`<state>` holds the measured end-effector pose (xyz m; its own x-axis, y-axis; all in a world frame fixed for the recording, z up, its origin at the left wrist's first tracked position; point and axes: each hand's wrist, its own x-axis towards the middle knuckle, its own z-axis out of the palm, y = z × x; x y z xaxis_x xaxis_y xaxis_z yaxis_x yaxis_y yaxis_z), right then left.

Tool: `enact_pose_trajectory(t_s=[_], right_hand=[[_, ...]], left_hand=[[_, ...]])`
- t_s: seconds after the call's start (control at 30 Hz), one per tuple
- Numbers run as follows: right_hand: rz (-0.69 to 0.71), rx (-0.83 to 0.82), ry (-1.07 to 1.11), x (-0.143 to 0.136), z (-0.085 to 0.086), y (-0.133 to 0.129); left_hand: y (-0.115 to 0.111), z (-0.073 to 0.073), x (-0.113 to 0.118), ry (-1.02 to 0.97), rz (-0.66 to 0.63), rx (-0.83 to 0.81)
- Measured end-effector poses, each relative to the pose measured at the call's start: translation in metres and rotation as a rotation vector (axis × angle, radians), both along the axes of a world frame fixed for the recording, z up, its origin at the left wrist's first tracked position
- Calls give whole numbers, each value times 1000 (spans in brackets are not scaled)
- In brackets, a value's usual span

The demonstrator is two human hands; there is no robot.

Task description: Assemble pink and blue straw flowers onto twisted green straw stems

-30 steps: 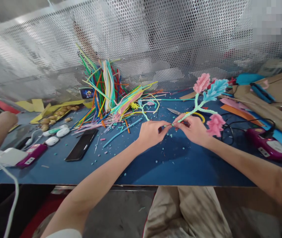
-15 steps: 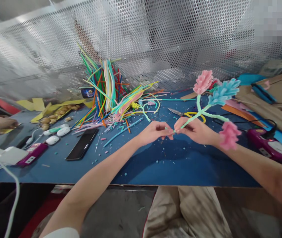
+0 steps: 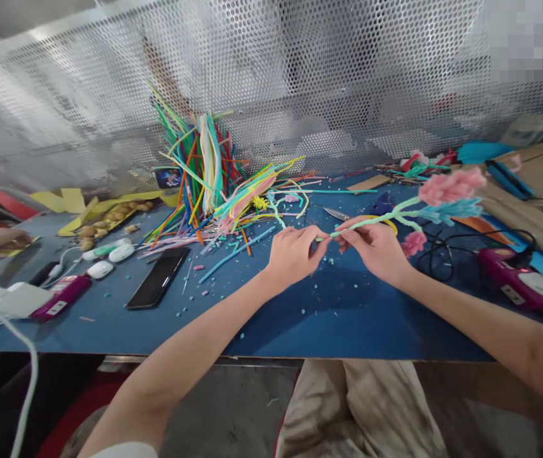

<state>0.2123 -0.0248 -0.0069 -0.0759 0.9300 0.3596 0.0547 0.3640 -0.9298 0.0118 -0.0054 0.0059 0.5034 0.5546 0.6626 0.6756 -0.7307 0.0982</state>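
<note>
A pipe-cleaner flower (image 3: 451,188) with pink and blue fuzzy heads on a pale green, branching stem points off to the right. My right hand (image 3: 376,249) pinches the stem between thumb and fingers. At the stem's lower end, my left hand (image 3: 296,256) is closed in a pinch on the thin green tip. Both hands are raised a little over the blue table (image 3: 271,331), fingertips almost meeting. Behind them lie scissors (image 3: 337,214) with yellow handles, partly hidden by the stem and right hand. Small coloured clippings dot the tabletop.
A big bundle of pipe cleaners (image 3: 209,168) stands at the back against a perforated metal screen (image 3: 348,95). Left are a black phone (image 3: 158,278), a power strip (image 3: 64,296) and another person's hand (image 3: 11,238). A second power strip (image 3: 514,280) with a black cable lies right.
The flower has turned and tipped over to the right, its heads now lower and closer together. My left hand has rolled over, back of the hand up, still at the stem end.
</note>
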Motion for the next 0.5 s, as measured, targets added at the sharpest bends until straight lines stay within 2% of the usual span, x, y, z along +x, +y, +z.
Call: enact_pose_trajectory(t_s=[0.17,0.37,0.43,0.5], right_hand=[[-74,104,-114,5,1,0],[-46,148,-212,7,4,-1],[-28,157,-247,9,7,-1],[12,172,-273,12,9,0]], left_hand=[[-5,-2,3,-103,-27,-248],[-3,-2,2,-114,-41,-346],[-1,0,1,-120,-107,-426],[0,3,-1,-174,-234,-598]])
